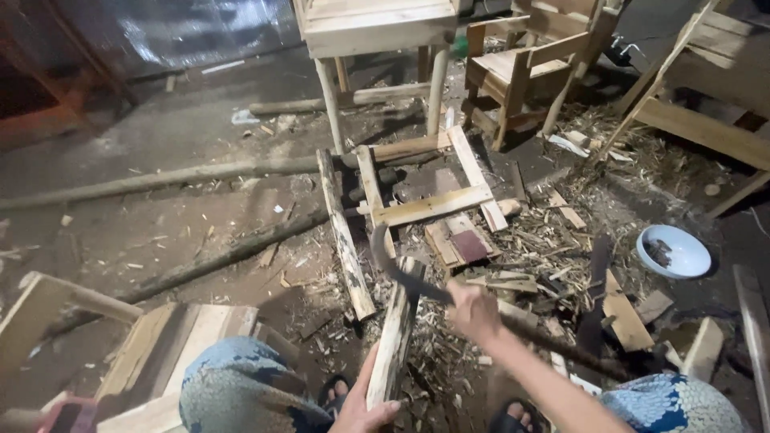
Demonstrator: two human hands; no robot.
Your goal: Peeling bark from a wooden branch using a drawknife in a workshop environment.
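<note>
While gripped low by the left hand (365,410), stands nearly upright between the knees — a pale, rough-split length of wood (392,341), bottom end on the dirt floor (160,136). Clamped in the right hand (473,311), fingers closed round the handle: a dark curved chopping blade (397,271), its hooked tip hanging just beside the stick's top end, whether touching or not too blurred to tell. Judging by the heap of pale shavings and chips (521,248) all around, plenty of trimming already done; yet with bark-dark patches along the stick, more shaping seemingly left. Beyond, lying flat, an unfinished frame of light wooden slats (425,204) — and further back a finished small wooden chair (521,68). Off to the right, a pale blue bowl (682,258).
</note>
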